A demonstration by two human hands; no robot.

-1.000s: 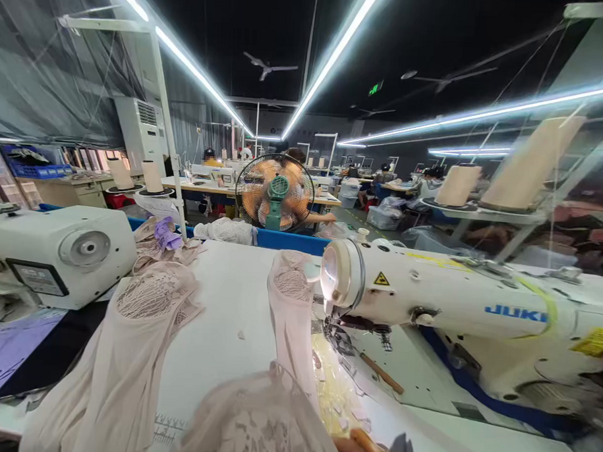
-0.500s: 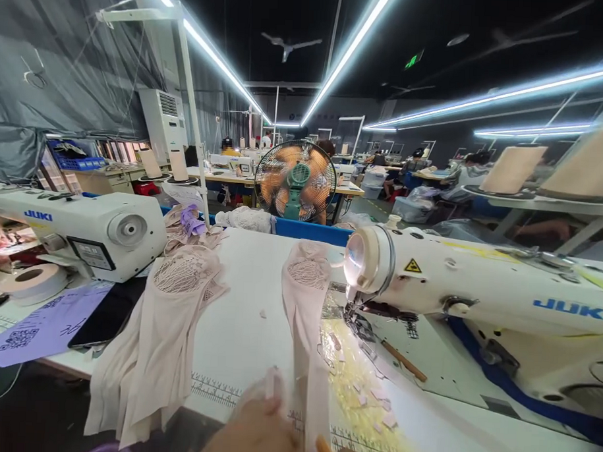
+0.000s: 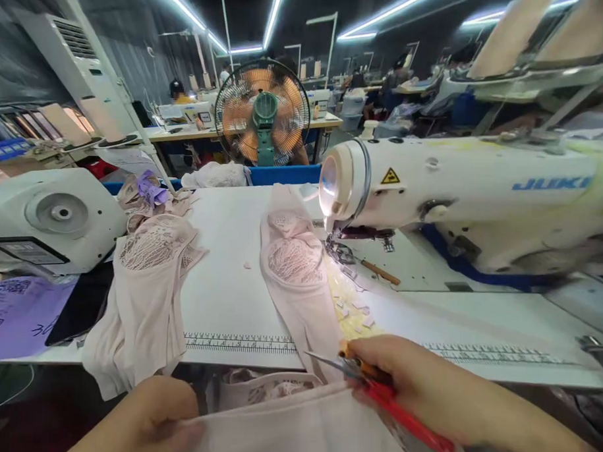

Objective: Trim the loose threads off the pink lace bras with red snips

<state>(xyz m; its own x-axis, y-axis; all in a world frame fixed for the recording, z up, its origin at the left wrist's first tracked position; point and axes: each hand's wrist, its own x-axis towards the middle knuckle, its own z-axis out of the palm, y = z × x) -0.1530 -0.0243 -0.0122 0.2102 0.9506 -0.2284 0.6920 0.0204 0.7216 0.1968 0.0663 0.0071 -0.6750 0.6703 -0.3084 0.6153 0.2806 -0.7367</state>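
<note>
At the front edge of the table, my left hand (image 3: 161, 412) is closed on the edge of a pale pink fabric panel (image 3: 275, 426), which stretches across to my right hand. My right hand (image 3: 400, 368) grips small scissors (image 3: 418, 421) with a red handle, their pointed blades aimed left over the fabric. An orange-brown piece also shows at its fingers; its kind is unclear. A pale pink bra (image 3: 300, 262) with lace cups lies on the table in front of the hands, its lower part running down towards them. More lace shows below the table edge, behind the held panel.
A JUKI sewing machine (image 3: 461, 185) with its lamp lit stands right; another machine (image 3: 59, 217) stands left. A stack of lace-cup pieces (image 3: 146, 267) hangs over the front edge. Near it lie a black phone (image 3: 81, 304) and purple paper (image 3: 21, 315). A fan (image 3: 263, 112) stands behind.
My view has tilted down and turned right. My left hand has moved left and now holds the fabric. My right hand has come into view with the scissors. The bra is spread wider.
</note>
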